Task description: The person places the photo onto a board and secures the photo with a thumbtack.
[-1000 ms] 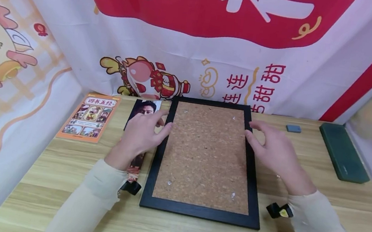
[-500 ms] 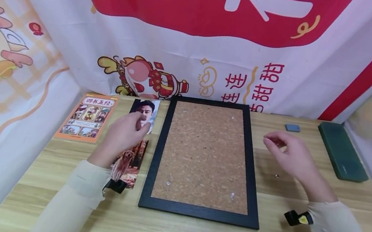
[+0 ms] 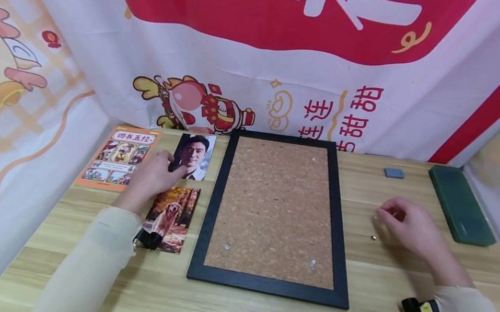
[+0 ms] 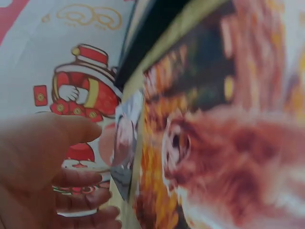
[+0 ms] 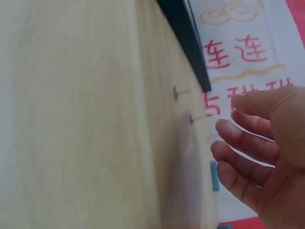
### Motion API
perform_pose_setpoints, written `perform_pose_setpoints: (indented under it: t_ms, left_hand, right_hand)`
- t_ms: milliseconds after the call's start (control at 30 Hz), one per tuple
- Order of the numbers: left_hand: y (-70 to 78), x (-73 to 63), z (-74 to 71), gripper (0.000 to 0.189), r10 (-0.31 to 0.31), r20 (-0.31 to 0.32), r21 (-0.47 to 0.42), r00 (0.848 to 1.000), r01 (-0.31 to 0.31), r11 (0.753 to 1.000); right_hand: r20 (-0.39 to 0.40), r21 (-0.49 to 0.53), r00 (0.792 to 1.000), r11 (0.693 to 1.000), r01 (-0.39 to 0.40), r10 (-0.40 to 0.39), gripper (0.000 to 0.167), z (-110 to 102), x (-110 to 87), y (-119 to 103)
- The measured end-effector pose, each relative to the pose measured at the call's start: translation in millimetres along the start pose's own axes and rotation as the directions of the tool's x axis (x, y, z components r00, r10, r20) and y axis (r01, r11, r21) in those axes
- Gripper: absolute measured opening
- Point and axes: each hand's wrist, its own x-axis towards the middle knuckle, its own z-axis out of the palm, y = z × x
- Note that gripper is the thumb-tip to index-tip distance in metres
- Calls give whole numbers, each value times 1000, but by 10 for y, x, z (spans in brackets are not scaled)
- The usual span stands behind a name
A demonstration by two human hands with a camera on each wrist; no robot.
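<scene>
My left hand (image 3: 155, 172) hovers at the left edge of a portrait photo (image 3: 199, 157), its fingers loosely bent and holding nothing. Below that photo lies a second photo, of a golden dog (image 3: 170, 219), partly covered by the wrist. In the left wrist view the thumb and fingers stand apart, and the dog photo (image 4: 214, 143) fills the right side. My right hand (image 3: 411, 225) is over the table beside two small thumbtacks, the nearer thumbtack (image 3: 373, 237) just below its fingertips. The right wrist view shows a thumbtack (image 5: 177, 93) with its point sticking out, apart from the relaxed fingers.
A cork board (image 3: 275, 217) in a black frame lies mid-table, with several clear tacks pushed in near its corners. An orange booklet (image 3: 119, 157) lies far left. At the back right are a blue eraser (image 3: 394, 173) and a green case (image 3: 461, 205). A printed curtain (image 3: 259, 83) hangs behind.
Both hands have left the board frame's sides and moved outward: the left to the portrait photo, the right toward the thumbtacks. The board and photos stay in place.
</scene>
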Motion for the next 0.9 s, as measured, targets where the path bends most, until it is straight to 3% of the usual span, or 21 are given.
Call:
perform_pose_setpoints:
  t_ms: [167,333,467,667,900]
  left_hand:
    - [-27,73,23,91,-40,45,90,998,36,995]
    - [-20,157,56,88,-46,30,136,998,42,990]
    - [3,203,53,80,-86,39,150,996,79,986]
    - [-39,269,31,70,-111,61,56,992,107,993]
    - [-269,378,61,47,-40,-1,-85,999,40,996]
  right_hand:
    - [35,9,999,999,-41,40,33,28,30,123]
    - [88,27,993,996,-79,77,42,36,80,200]
    - [109,16,992,998,-68,66,40,37,127,208]
    - [113,-13,993,1000,-16,18,24,51,163,165]
    - [101,-35,995,999,18,-14,14,74,175,149]
